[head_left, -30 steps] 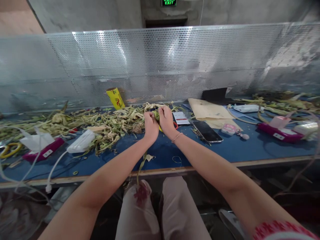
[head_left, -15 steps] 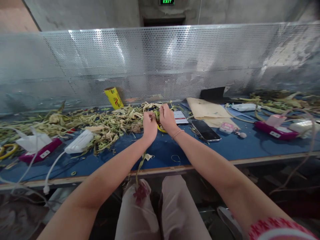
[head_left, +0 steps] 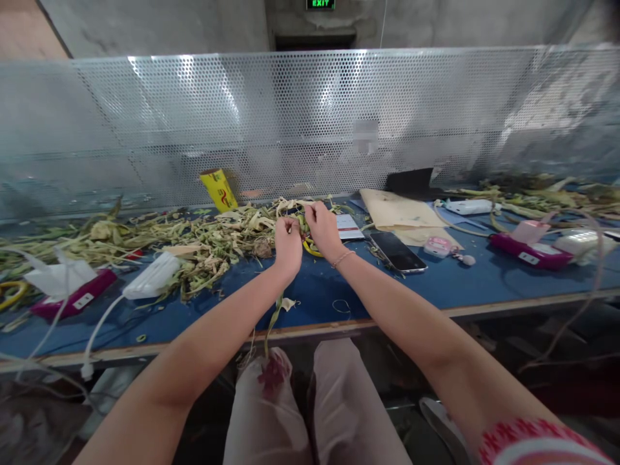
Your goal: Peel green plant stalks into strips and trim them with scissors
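Over the blue tabletop (head_left: 310,303), my left hand (head_left: 289,244) and my right hand (head_left: 323,227) are close together, fingers pinched. Between them is a small green plant piece (head_left: 303,226), gripped at the fingertips and partly covered by them. A long green stem (head_left: 274,318) hangs over the table edge, its upper part hidden behind my left wrist. At its lower end a dark red flower head (head_left: 272,376) rests against my trouser leg. A yellow ring-shaped handle (head_left: 312,249) shows just below my right hand. Left of my hands spreads a heap of dried stems and leaves (head_left: 208,248).
A perforated metal screen (head_left: 242,116) closes off the back. On the right lie a phone (head_left: 398,252), brown paper (head_left: 394,210), a pink case (head_left: 438,246) and a purple power strip (head_left: 530,252). A white adapter (head_left: 151,276) and another purple strip (head_left: 80,294) lie left.
My fingers have shifted slightly around the green plant piece, the right hand a little to the left. The whole view has moved slightly; the other things stay in place.
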